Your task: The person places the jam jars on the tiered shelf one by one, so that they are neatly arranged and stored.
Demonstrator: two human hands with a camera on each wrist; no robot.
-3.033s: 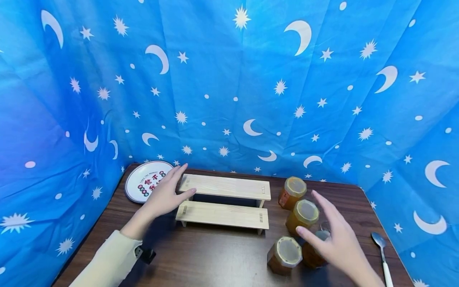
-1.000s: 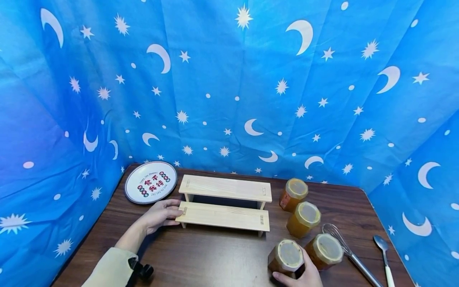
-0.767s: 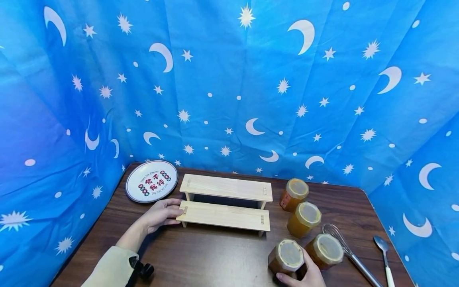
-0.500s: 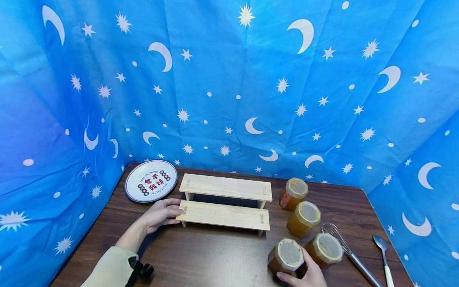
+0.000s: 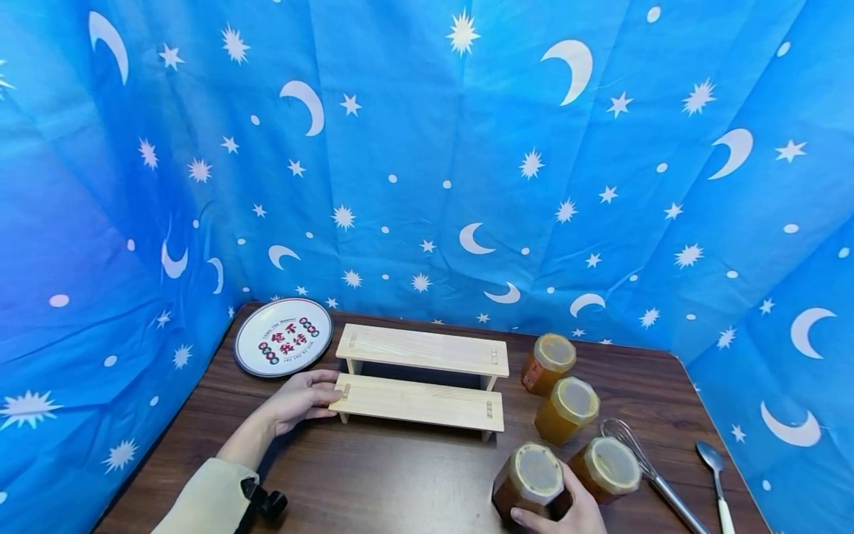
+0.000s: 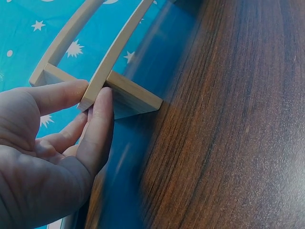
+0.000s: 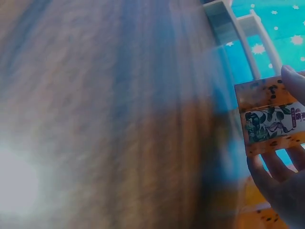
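At the left end of the front, lower tier of a pale two-tier wooden stand (image 5: 419,401), my left hand (image 5: 298,404) pinches the board. The left wrist view shows thumb and fingers on either side of the board's end (image 6: 97,86). Low on the right, my right hand (image 5: 575,512) grips an octagonal jar (image 5: 527,482) with a pale lid, thumb and fingers round its sides. In the right wrist view this jar (image 7: 267,119) is amber with dark specks and a flower label. Right beside that hand stands another lidded jar (image 5: 606,469).
Two more amber jars, one yellowish (image 5: 567,411) and one with a red label (image 5: 547,365), stand right of the stand. A whisk (image 5: 657,475) and a spoon (image 5: 715,475) lie farther right. A white plate (image 5: 283,337) sits back left. A blue curtain (image 5: 414,148) hangs behind the table.
Both hands were raised and open three seconds ago. Since then the left has come down onto the stand's lower board and the right has gripped the nearest jar, which has just shifted slightly left.
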